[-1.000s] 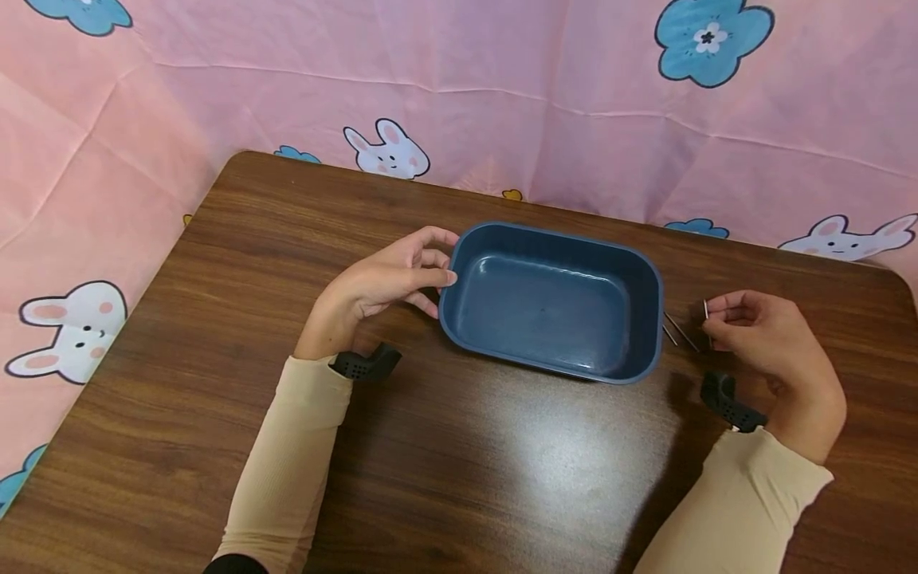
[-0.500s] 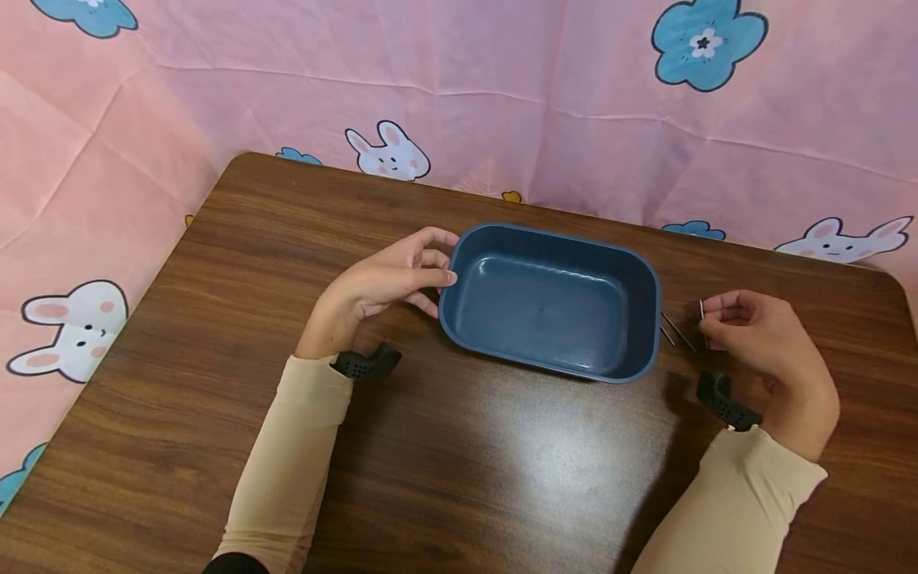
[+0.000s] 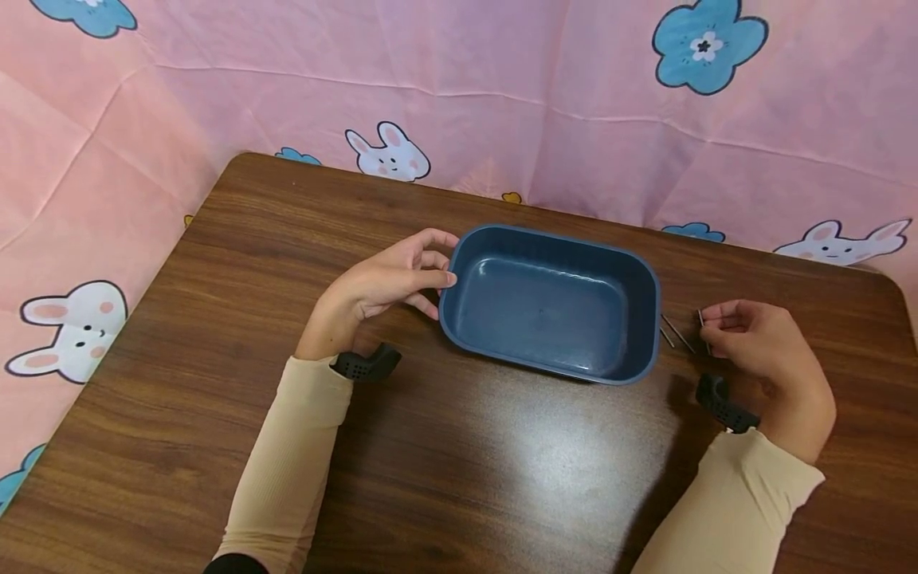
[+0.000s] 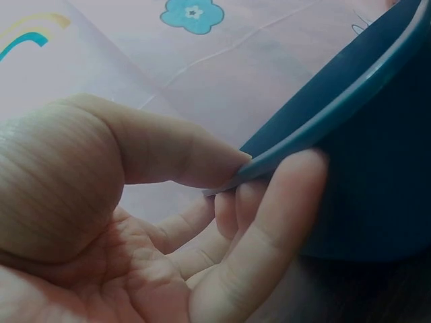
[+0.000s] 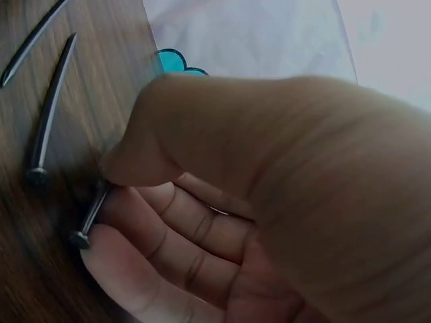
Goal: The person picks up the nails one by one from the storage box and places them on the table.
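Note:
A dark blue rectangular plastic basin (image 3: 545, 315) stands on the wooden table. My left hand (image 3: 394, 275) grips its left end, thumb at the rim (image 4: 323, 124) and fingers against the outside wall. Right of the basin, my right hand (image 3: 763, 343) pinches a metal nail (image 5: 93, 214) between thumb and fingers, low over the table; its head shows in the right wrist view and the thumb hides part of its shank. Two more nails lie between the basin and this hand: one with its head visible (image 5: 50, 114), and another (image 5: 30, 44) partly out of frame.
The brown wood-grain table (image 3: 445, 470) spreads around the basin. Behind it hangs a pink cloth (image 3: 488, 88) with rabbits and blue flowers. A black wrist mount (image 3: 726, 405) sits at the right wrist, another (image 3: 367, 363) at the left.
My right hand has shifted slightly left and then a little lower in the head view, with the nail still pinched. The left hand and basin keep their places.

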Demonstrator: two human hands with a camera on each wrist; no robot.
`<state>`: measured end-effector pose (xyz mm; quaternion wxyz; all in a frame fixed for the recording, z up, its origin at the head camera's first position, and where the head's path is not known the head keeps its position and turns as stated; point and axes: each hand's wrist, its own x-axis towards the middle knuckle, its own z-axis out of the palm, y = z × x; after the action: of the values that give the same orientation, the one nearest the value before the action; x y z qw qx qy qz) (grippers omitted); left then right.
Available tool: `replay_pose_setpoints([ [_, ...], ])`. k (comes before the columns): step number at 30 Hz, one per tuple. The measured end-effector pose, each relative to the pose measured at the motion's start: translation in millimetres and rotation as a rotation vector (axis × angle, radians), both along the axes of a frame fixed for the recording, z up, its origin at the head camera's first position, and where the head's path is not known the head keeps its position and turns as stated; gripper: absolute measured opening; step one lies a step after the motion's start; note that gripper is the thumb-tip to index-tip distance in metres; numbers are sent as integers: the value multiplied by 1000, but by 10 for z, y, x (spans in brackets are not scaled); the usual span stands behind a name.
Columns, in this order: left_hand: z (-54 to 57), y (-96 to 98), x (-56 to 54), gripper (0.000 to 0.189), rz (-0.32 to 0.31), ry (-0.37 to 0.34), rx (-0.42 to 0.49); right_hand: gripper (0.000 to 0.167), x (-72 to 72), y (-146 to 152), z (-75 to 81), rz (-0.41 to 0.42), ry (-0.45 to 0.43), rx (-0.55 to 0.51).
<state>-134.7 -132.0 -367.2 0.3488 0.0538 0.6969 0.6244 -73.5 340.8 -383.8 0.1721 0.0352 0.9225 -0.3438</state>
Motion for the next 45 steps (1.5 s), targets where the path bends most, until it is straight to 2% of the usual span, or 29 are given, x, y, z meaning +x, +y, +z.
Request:
replay_pose_setpoints([
  [8,22,16,0,57,-1,21,13,32,5,26,-2,20,44,-15],
  [11,26,20,0,57,5,21,11,32,5,19,4,16,32,-19],
  [19,47,33,5,58,1,21,2,31,0,5,27,18,48,23],
  [26,49,63,6,57,14,17,-13,40,21,28,47,-22,33,-33],
  [31,38,71,-3,59,1,29,-39,44,16,-12,155,-57,72,-51],
  [35,50,53,0,58,7,51,-75,44,9,-130,267,-103,157,-61],
  [37,81,43,8,57,16,77,-111,41,5,-213,320,-109,226,-59],
  [39,128,39,26,56,20,132,-179,37,2,-309,371,-100,300,-59],
  [42,234,65,89,53,31,281,-352,33,-10,-489,439,-89,396,-57],
  [45,372,146,179,47,62,461,-509,30,-30,-696,492,-86,458,-62],
])
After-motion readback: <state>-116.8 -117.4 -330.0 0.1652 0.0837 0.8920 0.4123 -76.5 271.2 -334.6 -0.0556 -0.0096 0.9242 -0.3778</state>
